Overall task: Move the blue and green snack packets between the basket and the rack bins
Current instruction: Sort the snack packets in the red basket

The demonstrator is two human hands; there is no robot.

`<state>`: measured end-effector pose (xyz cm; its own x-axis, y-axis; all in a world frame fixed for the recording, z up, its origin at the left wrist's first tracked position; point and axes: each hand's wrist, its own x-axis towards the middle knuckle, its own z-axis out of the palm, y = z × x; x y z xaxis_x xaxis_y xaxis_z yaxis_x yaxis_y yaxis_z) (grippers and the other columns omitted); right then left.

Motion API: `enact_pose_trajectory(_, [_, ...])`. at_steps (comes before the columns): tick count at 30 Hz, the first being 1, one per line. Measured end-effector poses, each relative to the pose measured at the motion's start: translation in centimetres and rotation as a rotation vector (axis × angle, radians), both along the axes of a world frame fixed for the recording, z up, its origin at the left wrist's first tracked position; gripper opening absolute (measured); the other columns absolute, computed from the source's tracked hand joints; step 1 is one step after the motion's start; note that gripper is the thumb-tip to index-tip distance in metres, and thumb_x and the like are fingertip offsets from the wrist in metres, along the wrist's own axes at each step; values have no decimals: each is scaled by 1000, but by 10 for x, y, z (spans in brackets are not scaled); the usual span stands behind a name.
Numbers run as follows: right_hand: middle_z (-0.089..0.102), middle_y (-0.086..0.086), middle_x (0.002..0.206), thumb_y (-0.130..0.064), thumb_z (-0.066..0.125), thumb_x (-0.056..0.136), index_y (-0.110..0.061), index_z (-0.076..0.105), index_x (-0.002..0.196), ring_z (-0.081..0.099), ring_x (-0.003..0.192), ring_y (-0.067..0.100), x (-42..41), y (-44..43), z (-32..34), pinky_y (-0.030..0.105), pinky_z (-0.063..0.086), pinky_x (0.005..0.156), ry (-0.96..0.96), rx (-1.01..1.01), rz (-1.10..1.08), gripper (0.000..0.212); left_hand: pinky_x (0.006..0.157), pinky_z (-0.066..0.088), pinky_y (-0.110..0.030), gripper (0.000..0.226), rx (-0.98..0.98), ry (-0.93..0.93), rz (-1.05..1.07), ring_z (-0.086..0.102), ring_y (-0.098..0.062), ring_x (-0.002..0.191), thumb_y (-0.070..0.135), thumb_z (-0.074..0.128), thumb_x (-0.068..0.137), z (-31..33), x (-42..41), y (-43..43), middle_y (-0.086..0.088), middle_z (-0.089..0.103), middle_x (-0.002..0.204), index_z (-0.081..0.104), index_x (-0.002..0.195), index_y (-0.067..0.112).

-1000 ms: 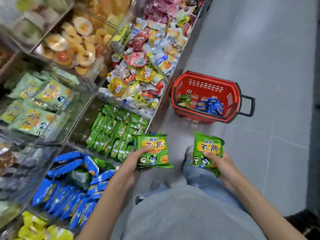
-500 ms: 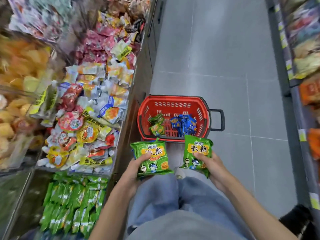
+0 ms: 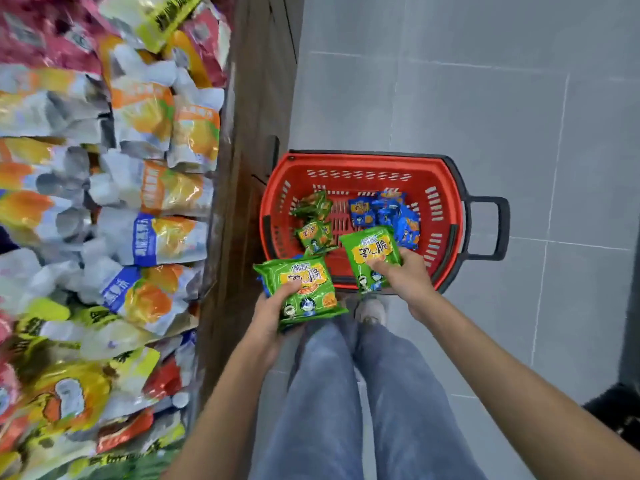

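Note:
A red basket (image 3: pixel 446 216) with a black handle stands on the grey floor by the rack. Two green packets (image 3: pixel 313 220) lie at its left and several blue packets (image 3: pixel 384 211) at its right. My left hand (image 3: pixel 268 317) grips a green snack packet (image 3: pixel 304 289), with a blue edge showing beneath it, just before the basket's near left corner. My right hand (image 3: pixel 403 275) holds another green packet (image 3: pixel 370 251) over the basket's near rim.
The rack's bins (image 3: pixel 138 202) of mixed snack bags fill the left side, bounded by a brown wooden edge (image 3: pixel 242 202). Grey floor tiles (image 3: pixel 519 116) spread to the right. My legs in jeans (image 3: pixel 363 393) are below the hands. A dark object (image 3: pixel 616 414) sits at the lower right.
The view has swung from the rack bins to the basket. Both hands have carried their green packets forward; the right one now hangs over the basket's near rim.

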<state>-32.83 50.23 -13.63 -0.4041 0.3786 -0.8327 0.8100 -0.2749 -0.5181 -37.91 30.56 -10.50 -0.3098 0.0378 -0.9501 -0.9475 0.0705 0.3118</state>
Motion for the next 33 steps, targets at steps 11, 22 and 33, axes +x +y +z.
enact_pose_trajectory(11, [66,8,101,-14,62,87,-3,60,117,62,87,22,-80,-14,-284,26,53,76,-120,-78,201,32,48,50,-15,36,-111,-33,31,68,-3,63,25,64,80,-188,-18,22,2,73,89,61,116,17])
enact_pose_trajectory(22, [54,23,128,-3,46,89,-1,45,134,54,84,20,-101,-56,-381,25,42,74,-131,-53,506,45,56,52,-18,77,-117,50,102,70,-9,84,37,70,51,-228,-29,17,2,71,110,57,126,22])
enact_pose_trajectory(33, [68,-9,73,-45,36,97,-19,62,93,58,54,5,-98,-22,-284,20,46,53,-56,-427,151,37,53,52,-20,74,-138,-17,141,71,-7,75,36,70,54,-225,-40,25,0,71,108,57,125,22])
